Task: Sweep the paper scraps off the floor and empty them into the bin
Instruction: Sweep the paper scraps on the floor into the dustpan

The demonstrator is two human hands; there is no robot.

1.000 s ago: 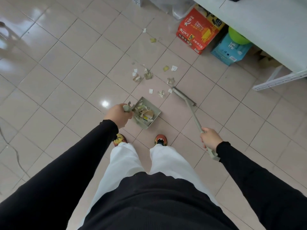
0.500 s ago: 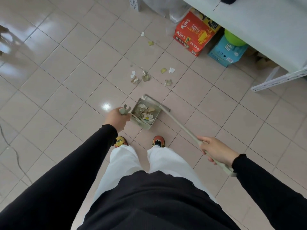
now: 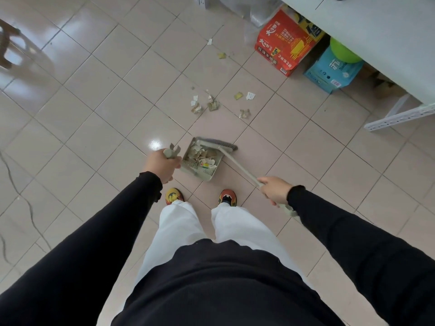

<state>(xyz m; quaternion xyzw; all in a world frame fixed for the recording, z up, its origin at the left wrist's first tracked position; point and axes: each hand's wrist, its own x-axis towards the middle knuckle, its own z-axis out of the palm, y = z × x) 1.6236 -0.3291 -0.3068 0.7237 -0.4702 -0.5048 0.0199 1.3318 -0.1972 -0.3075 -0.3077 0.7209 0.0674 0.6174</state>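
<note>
Down on the tiled floor [image 3: 94, 128], just ahead of the person's shoes, sits a pale green dustpan [image 3: 200, 161] holding a heap of torn paper scraps [image 3: 202, 155], with one piece showing yellow and red print near its toothed rear edge. The left hand [image 3: 162, 164] has its fingers wrapped tight around the dustpan's upright handle, whose forked top sticks out above the fist. The right hand [image 3: 274, 189] is closed around the shaft of a matching broom [image 3: 237, 164], with the handle's end poking out behind the wrist; the broom head lies across the far lip of the dustpan, touching it. Further out, well apart from the pan, loose scraps [image 3: 207, 104] lie scattered over several tiles, with a few more strays nearer the boxes. Against the edge of a white table [image 3: 376, 38] stand a red carton [image 3: 286, 47] and, just beside it, a blue box [image 3: 332, 70] with a green ball [image 3: 342, 51] resting in its top. What the red carton contains cannot be told. Clear plastic wrapping [image 3: 254, 10] sits behind the carton.
</note>
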